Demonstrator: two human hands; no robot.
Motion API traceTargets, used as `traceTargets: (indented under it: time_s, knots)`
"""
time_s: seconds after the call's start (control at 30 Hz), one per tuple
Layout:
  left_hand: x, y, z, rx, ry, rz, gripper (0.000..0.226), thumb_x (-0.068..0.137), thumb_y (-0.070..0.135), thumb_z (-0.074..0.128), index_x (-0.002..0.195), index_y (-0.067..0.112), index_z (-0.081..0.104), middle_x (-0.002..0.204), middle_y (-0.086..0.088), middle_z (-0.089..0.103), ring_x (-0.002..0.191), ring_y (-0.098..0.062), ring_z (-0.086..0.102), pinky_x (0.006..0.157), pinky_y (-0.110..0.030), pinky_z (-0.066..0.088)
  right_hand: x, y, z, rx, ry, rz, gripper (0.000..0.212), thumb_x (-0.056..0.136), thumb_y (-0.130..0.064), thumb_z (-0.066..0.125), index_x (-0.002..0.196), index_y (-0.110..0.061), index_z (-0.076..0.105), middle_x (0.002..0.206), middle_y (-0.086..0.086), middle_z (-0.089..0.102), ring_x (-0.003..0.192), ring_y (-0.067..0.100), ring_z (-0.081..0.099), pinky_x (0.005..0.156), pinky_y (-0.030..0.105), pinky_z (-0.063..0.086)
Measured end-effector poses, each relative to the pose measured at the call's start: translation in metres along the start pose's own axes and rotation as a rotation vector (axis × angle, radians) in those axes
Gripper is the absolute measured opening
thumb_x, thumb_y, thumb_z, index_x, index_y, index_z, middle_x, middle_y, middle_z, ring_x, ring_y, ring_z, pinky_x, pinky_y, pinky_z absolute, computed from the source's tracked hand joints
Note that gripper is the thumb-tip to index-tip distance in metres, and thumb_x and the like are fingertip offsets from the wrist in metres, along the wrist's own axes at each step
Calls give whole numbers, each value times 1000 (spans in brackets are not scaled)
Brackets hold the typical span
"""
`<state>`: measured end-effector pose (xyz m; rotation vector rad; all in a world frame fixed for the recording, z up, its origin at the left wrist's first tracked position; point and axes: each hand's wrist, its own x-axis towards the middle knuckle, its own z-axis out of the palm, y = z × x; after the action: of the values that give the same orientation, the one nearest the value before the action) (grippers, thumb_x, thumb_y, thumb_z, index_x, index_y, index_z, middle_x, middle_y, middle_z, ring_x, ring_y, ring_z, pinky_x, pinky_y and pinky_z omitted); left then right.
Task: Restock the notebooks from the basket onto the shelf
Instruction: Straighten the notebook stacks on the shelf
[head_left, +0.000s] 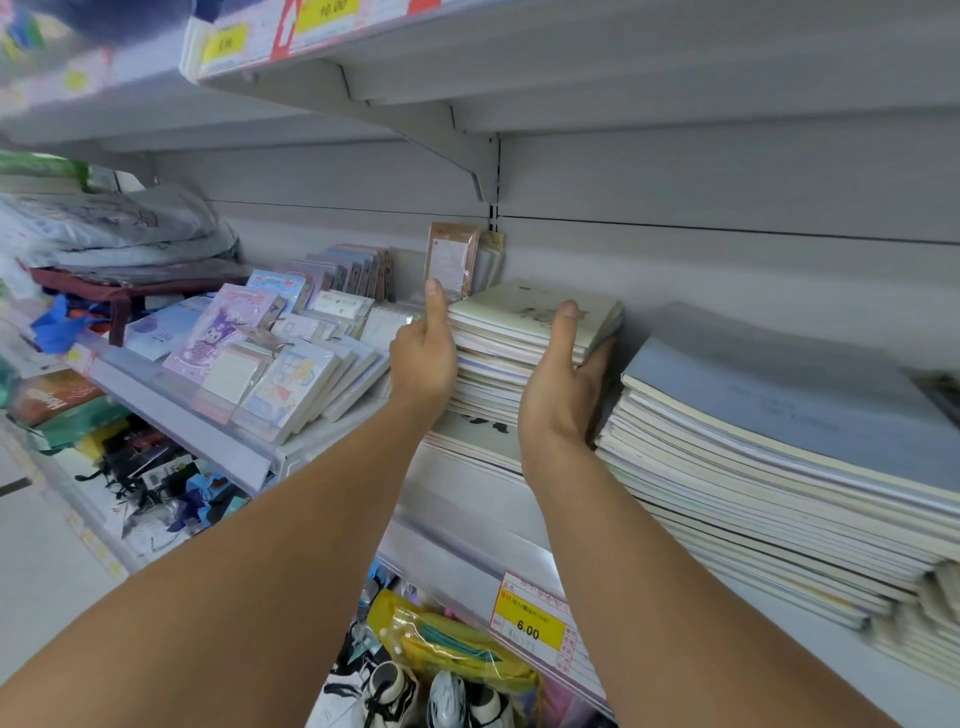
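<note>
While both hands bracket the small notebook stack (524, 338) on the shelf (467, 519), restocking looks partly done; basket not in view. Left hand (423, 358): thumb up, flat against the stack's side. Right hand (563, 384): grip clamped on top notebooks. Covers matte, pastel; page edges thin, layered.

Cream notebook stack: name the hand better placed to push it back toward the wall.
Probably the right hand: its thumb lies on top of the cream notebook stack and its fingers wrap the side. The left hand only braces the left edge, thumb up.
</note>
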<state>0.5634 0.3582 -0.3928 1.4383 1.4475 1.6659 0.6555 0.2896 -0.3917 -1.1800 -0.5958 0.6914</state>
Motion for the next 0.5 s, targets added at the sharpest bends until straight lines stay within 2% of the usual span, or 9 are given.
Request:
traceTargets:
  time_s: [0.07,0.2,0.27,0.33,0.4,0.5]
  knots:
    - [1,1,10,-36,126,17,73,92,72,17,55,12,36,56,-9,44,53,-18,41,56,-33,38,2,4,2,3,-11,-41,67,90,-70,41,151,-45,28,100,-22,42,96,7,36,88,26,23]
    - [7,0,19,6,278,35,76,93,69,19,46,11,30,48,-10,41,51,-21,40,59,-38,41,8,4,3,-77,-42,-17,67,89,-74,38,147,-41,38,126,-7,58,96,16,46,85,29,29]
    - [12,0,18,63,285,37,79,92,71,21,44,10,32,46,-9,42,49,-22,41,57,-37,38,7,6,3,-113,-72,-35,76,81,-78,46,147,-40,39,131,-4,58,101,18,51,88,31,33]
    - [15,2,17,89,291,17,81,91,73,24,43,9,36,45,-8,45,48,-21,43,53,-35,36,4,7,2,-134,-128,-74,96,63,-79,65,146,-39,37,132,-5,59,116,22,56,100,36,42]
    - [17,4,18,72,311,-1,81,91,73,27,42,10,37,44,-6,44,47,-19,43,51,-34,34,2,10,0,-185,-176,-99,113,50,-64,84,146,-35,35,131,-4,58,120,23,56,105,44,45]
    - [13,4,20,18,335,-8,79,91,73,23,44,10,35,45,-5,42,47,-18,40,50,-33,34,7,17,-2,-217,-209,-134,107,57,-22,94,145,-29,34,127,1,58,116,24,58,105,46,45]
